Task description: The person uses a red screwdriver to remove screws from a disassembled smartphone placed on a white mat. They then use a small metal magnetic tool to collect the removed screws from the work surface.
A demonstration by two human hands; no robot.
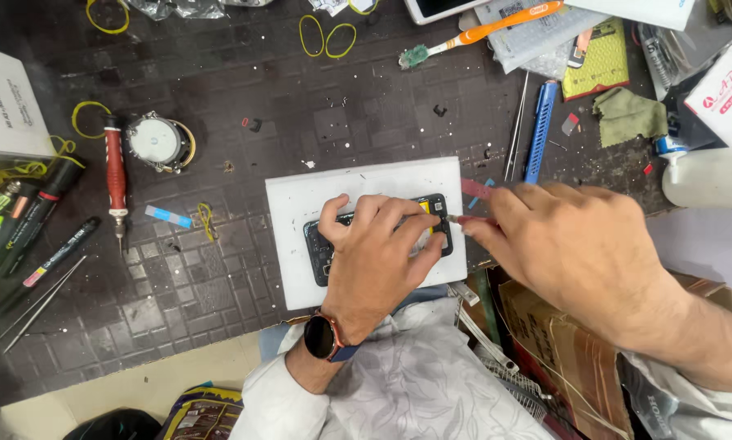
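1. Dark gridded work mat fills most of the frame.
2. White board lies at centre.
3. Red screwdriver, black markers at left.
4. Blue tool, orange toothbrush upper right.

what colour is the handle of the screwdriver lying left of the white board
Red; the screwdriver shows best in the head view.

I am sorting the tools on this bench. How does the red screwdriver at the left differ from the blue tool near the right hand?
The red screwdriver has a round ribbed handle and a thin metal tip; the blue tool is flat, without a visible tip. The screwdriver lies straight up the picture, the blue tool slightly slanted. Both lie untouched on the dark mat.
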